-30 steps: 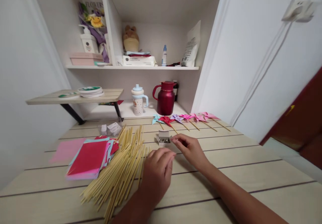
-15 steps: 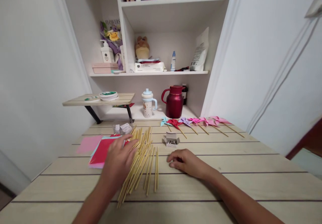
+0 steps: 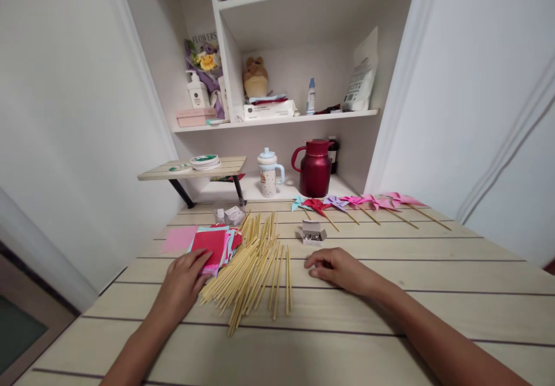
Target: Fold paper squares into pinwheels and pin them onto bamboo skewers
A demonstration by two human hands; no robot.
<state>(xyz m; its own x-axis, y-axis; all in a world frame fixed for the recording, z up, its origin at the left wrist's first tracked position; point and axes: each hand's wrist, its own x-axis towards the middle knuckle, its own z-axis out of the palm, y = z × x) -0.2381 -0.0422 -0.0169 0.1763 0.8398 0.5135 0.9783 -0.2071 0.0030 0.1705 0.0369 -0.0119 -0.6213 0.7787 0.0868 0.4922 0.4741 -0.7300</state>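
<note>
My left hand (image 3: pixel 184 276) lies at the near edge of a stack of coloured paper sheets (image 3: pixel 210 247), its outstretched fingertips on the red top sheet. Its thumb is apart from the fingers, near the sticks. Pink and light blue sheets show beneath the red one. Beside the stack, a loose pile of thin wooden sticks (image 3: pixel 247 270) spreads over the table. My right hand (image 3: pixel 336 267) rests on the tabletop, loosely curled with a gap between thumb and fingers, holding nothing. Just beyond it stands a small open box (image 3: pixel 312 234) of tiny metal pieces.
Several paper pinwheels (image 3: pixel 347 202) on sticks lie in a row at the back right. Behind them stand a red jug (image 3: pixel 315 169) and a lidded cup (image 3: pixel 267 175). A small raised stand (image 3: pixel 173 172) is at the back left, near a clear container (image 3: pixel 229 215) of small boxes.
My left hand has moved left from above the sticks and down onto the paper stack. My right hand keeps its place on the table. The view has turned and tilted a little.
</note>
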